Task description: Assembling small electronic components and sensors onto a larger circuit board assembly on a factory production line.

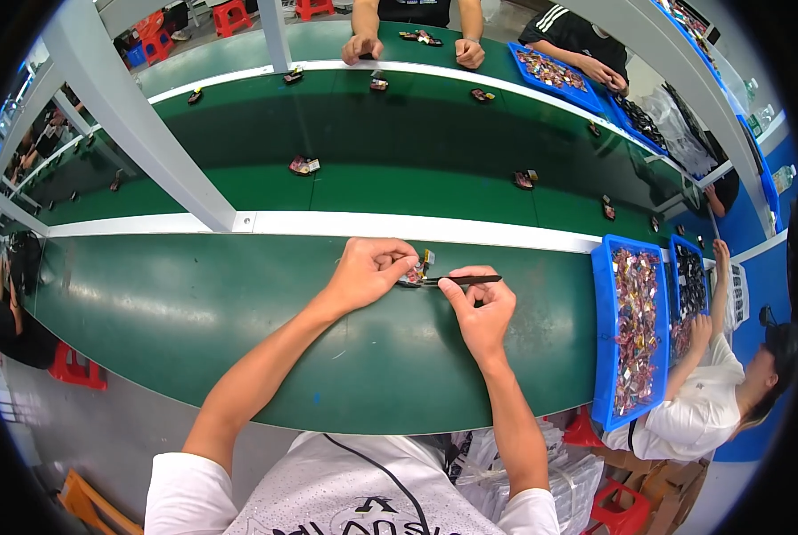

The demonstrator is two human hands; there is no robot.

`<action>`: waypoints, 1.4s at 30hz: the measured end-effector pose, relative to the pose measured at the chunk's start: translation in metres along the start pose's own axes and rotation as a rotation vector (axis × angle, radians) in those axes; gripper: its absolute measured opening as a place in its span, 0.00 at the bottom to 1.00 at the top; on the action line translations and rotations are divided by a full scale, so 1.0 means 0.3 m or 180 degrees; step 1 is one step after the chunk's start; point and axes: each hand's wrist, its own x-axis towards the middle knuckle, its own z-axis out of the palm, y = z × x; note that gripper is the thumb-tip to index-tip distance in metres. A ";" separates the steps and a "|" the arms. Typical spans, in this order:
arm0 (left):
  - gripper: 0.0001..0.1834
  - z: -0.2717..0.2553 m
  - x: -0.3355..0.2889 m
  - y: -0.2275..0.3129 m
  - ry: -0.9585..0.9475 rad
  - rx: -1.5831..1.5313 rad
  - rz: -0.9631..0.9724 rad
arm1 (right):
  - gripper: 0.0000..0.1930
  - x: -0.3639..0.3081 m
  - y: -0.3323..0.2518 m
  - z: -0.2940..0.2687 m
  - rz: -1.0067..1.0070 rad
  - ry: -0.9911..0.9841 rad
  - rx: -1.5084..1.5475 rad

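Conveyor belt (417, 178), one, dark green, bearing small dark assemblies (304, 166) set well apart, presumably so each can be lifted singly. Workbench (149, 294), one, green, its far edge along a white rail (372, 226), which seems to part bench from belt. Blue tray (604, 330), one, long, at the bench's right end, heaped with small reddish, mixed-colour parts; from where I stand it looks placed within reach yet out of the working area. Second blue tray (675, 267), just beyond it, holding black pieces and, nearer, reddish ones. Far blue tray (595, 106), across the belt, similarly filled with mixed-colour parts. Left hand (368, 272), thumb and forefinger pinching the piece in work, apparently to steady it. Right hand (486, 312), thumb and fingers pressed together on a slim black tool (481, 279), seemingly tweezers, held low and nearly level, its tip reaching the piece. Small assembly (412, 276), the piece in work, dark and reddish with a yellow-and-white bit, at the bench's far side near the rail, partly hidden by fingers.
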 end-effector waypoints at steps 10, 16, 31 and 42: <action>0.05 0.010 -0.014 -0.014 -0.0051 -0.0974 0.0492 | 0.18 -0.017 -0.024 0.024 -0.0501 0.0120 -0.0964; 0.04 0.026 -0.016 -0.001 0.0021 -0.0792 0.0804 | 0.07 -0.014 0.043 -0.029 -0.0045 -0.0029 -0.0163; 0.04 0.036 0.001 -0.018 0.0025 -0.0840 0.0957 | 0.07 0.003 0.048 -0.056 0.0509 -0.0180 0.0217; 0.10 -0.037 -0.011 0.029 -0.0438 -0.1030 -0.0329 | 0.09 0.010 -0.041 -0.011 0.1026 -0.0208 0.0839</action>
